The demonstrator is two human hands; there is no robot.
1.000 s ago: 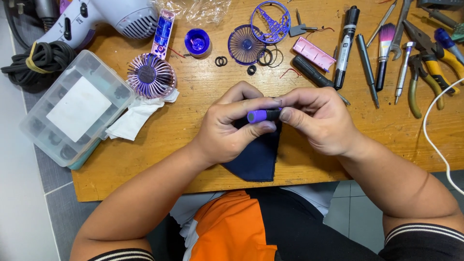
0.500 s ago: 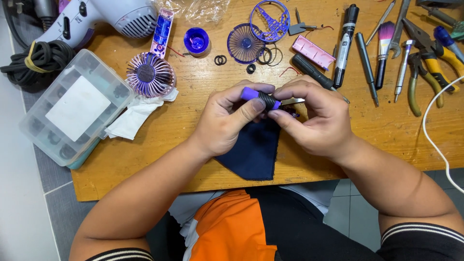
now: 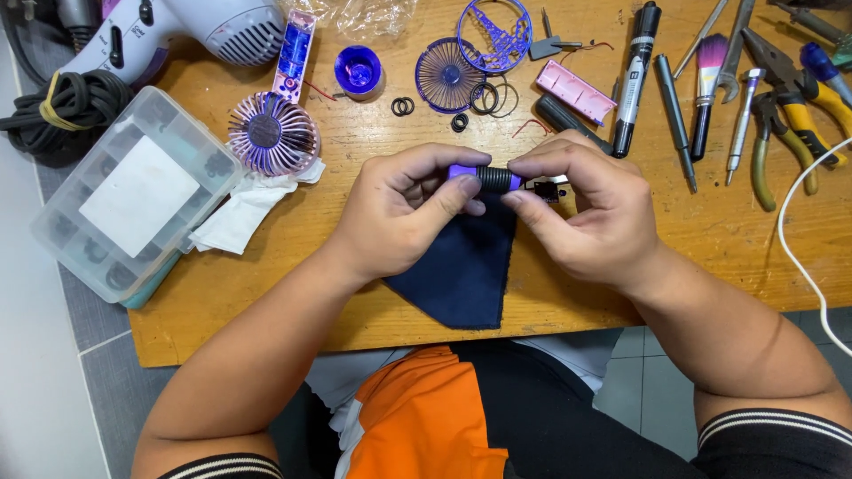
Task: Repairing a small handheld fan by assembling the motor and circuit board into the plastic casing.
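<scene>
Both grips closed on one small part at frame centre: left hand [image 3: 404,213] pinching the purple end, right hand [image 3: 581,208] pinching the other end of a small purple-and-black cylinder [image 3: 491,177], thumbs pressed underneath. Held level, just above the dark blue cloth [image 3: 461,266], probably so any dropped bit lands on fabric, not wood. Short metal piece poking out by the right fingers; too small to tell what. Farther out on the tabletop [image 3: 355,293], taken-apart pieces spread within reach: purple fan rotor [image 3: 271,133] on white tissue [image 3: 244,213] upper left, round grille [image 3: 450,75] and black rings [image 3: 402,106] top centre. Clear compartment box [image 3: 133,195] at left. Pliers [image 3: 781,133], screwdrivers, marker [image 3: 635,71] lined upper right.
</scene>
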